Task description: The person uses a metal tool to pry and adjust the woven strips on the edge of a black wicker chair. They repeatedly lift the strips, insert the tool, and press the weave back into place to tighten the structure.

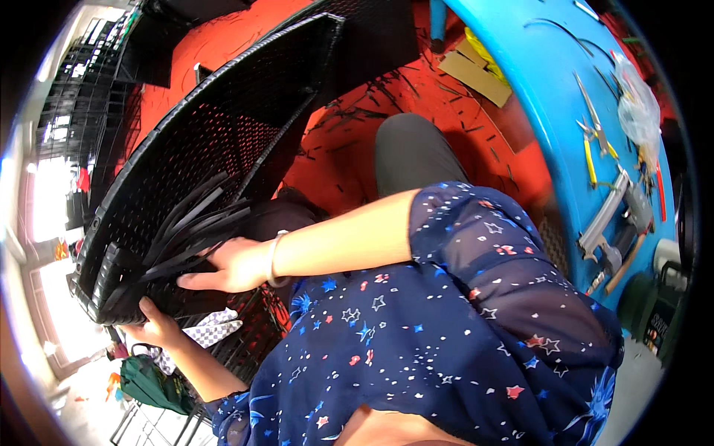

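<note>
A large black woven wicker panel with a frame around it slants across my left side. Flat black plastic strips fan out loose from its near end. My right hand, with a pale bracelet on the wrist, is closed on these strips near the woven corner. Its thumb points left, and its fingertips are partly hidden among the strips. Lower down, my left hand grips the panel's near lower edge, thumb up against the weave and the other fingers mostly hidden beneath.
At the right, a blue table bears pliers, a metal staple gun and a clear plastic bag. Cut strip scraps and cardboard lie on the red floor. A dark green bag is at the lower left.
</note>
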Demonstrator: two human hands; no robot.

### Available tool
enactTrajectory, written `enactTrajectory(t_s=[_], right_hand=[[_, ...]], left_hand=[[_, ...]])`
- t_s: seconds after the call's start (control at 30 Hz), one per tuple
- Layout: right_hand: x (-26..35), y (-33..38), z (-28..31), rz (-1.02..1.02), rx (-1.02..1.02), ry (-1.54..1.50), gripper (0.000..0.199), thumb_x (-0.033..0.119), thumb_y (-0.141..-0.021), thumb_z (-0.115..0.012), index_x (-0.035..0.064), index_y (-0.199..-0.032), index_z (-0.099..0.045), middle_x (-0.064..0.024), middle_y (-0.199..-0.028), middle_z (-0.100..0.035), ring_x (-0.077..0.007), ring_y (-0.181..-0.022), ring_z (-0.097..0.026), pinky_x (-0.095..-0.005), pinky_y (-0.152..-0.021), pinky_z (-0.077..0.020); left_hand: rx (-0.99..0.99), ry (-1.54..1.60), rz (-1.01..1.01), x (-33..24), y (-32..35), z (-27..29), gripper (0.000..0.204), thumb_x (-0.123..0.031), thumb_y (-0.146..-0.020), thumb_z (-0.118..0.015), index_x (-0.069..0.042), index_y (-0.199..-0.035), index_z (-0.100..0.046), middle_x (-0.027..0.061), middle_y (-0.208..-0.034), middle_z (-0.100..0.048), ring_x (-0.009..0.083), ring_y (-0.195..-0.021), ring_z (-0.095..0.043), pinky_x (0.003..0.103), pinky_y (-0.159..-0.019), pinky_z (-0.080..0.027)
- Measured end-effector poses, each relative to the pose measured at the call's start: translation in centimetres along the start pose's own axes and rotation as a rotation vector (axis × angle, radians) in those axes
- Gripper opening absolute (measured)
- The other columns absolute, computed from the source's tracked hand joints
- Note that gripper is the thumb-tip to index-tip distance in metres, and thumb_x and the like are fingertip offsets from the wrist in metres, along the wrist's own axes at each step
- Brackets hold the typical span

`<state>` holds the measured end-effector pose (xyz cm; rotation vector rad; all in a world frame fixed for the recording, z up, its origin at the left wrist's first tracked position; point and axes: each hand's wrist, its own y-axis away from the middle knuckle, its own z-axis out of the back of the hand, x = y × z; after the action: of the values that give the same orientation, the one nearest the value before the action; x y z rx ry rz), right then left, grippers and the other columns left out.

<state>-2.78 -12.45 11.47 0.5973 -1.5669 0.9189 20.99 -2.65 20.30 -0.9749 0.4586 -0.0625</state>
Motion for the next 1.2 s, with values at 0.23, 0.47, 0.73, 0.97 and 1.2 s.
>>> enactTrajectory(t_s=[0.23,0.47,0.73,0.97,1.2], right_hand=[[-4.0,4.6,5.2,0.101,-0.055,0.183,0.064,0.055,-0.091,-0.069,-0.0008,-0.124,-0.069,-0.0234,-0.126,-0.067,-0.0370,-0.120,-0.063,-0.0409,-0.106,-0.0479],[1.5,7.2,9.5,0.080,-0.190,-0.224,0.024,0.017,-0.100,-0.067,-0.0002,-0.115,-0.072,-0.0107,-0.112,-0.072,-0.0212,-0.104,-0.068,-0.0329,-0.096,-0.0531],[16.2,15.6,7.1,0.844,-0.360,-0.041,0.020,0.016,-0.095,-0.061,0.0004,-0.091,-0.074,-0.0138,-0.096,-0.071,-0.0226,-0.084,-0.066,-0.0391,-0.085,-0.0529],[16.4,15.2,6.9,1.107,-0.087,-0.011,0.022,0.019,-0.098,-0.057,0.0067,-0.100,-0.075,-0.0088,-0.110,-0.069,-0.0159,-0.101,-0.060,-0.0385,-0.095,-0.0453],[16.6,14.8,6.5,1.190,0.014,-0.019,0.027,0.023,-0.101,-0.053,0.0130,-0.108,-0.076,-0.0037,-0.124,-0.067,-0.0091,-0.118,-0.053,-0.0379,-0.105,-0.0377]], left_hand=[[-0.053,0.027,0.027,5.0,1.4,3.3,0.075,-0.039,-0.090,-0.077,0.014,-0.136,-0.049,0.0220,-0.129,-0.062,0.0284,-0.113,-0.062,0.041,-0.100,-0.049],[-0.113,-0.044,-0.015,5.8,1.8,5.2,0.056,-0.027,-0.095,-0.068,0.013,-0.131,-0.055,0.0210,-0.128,-0.064,0.0287,-0.111,-0.064,0.041,-0.100,-0.050],[-0.148,-0.110,-0.036,5.5,-0.5,5.3,0.056,-0.033,-0.095,-0.074,0.011,-0.126,-0.061,0.0183,-0.124,-0.067,0.0245,-0.110,-0.064,0.039,-0.101,-0.049],[-0.159,-0.072,0.020,4.8,-3.7,3.2,0.055,-0.029,-0.095,-0.075,0.006,-0.133,-0.057,0.0146,-0.129,-0.064,0.0226,-0.114,-0.062,0.036,-0.105,-0.045],[-0.129,-0.019,-0.001,3.9,-4.3,2.6,0.056,-0.025,-0.094,-0.077,0.005,-0.137,-0.055,0.0144,-0.129,-0.065,0.0221,-0.116,-0.062,0.035,-0.106,-0.045]])
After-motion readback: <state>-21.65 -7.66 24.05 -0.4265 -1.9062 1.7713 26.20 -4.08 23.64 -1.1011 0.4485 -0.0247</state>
